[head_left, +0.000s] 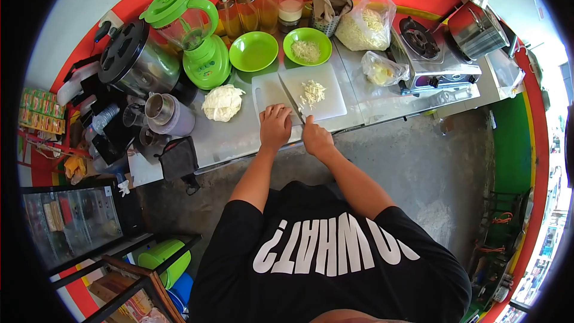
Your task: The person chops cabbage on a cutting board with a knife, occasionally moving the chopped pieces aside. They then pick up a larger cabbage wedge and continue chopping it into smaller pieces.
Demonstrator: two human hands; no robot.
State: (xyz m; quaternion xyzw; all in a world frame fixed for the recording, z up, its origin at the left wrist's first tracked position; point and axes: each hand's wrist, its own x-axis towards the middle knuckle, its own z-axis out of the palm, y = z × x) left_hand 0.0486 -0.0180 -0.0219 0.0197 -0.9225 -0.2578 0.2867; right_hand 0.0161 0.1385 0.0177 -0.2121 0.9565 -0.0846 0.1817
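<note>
We gripped the knife point(291, 94) in our right hand point(317, 137), couldn't tell if our left hand point(275, 125) held anything at the board point(332, 104), so keeping it curled back seemed smart.

the shiny metal worktop point(227, 137) carries a white cutting board point(332, 87), a green blender point(206, 63), two green bowls point(254, 52), a pale cabbage point(223, 103) and a gas stove point(441, 66).
</note>
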